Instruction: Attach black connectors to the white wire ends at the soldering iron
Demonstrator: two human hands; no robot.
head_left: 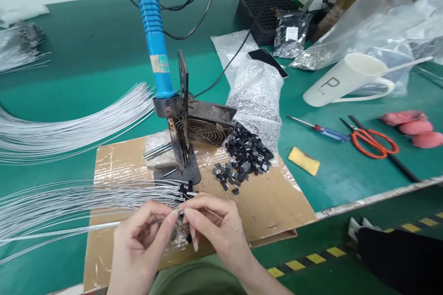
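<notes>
My left hand (143, 239) is closed in a pinch at the front of the cardboard (270, 209), with white wires (104, 227) running into it from the left. My right hand (214, 221) pinches close against the left fingertips, and a thin strand of solder wire (221, 219) trails across its fingers. The small piece between the fingertips is mostly hidden. Just beyond the hands, a bundle of white wires (138, 193) ends in small black connectors (185, 189). A blue-handled soldering iron (152, 32) stands tip down in a metal holder (168, 106) above them.
Loose black pieces (249, 150) spill from a bubble-wrap bag (258, 94) beside a fan (204, 129). Another white wire bundle (76, 129) lies left. Rightward are a mug (346, 78), a screwdriver (321, 130), orange-handled scissors (374, 143) and a yellow sponge (303, 161).
</notes>
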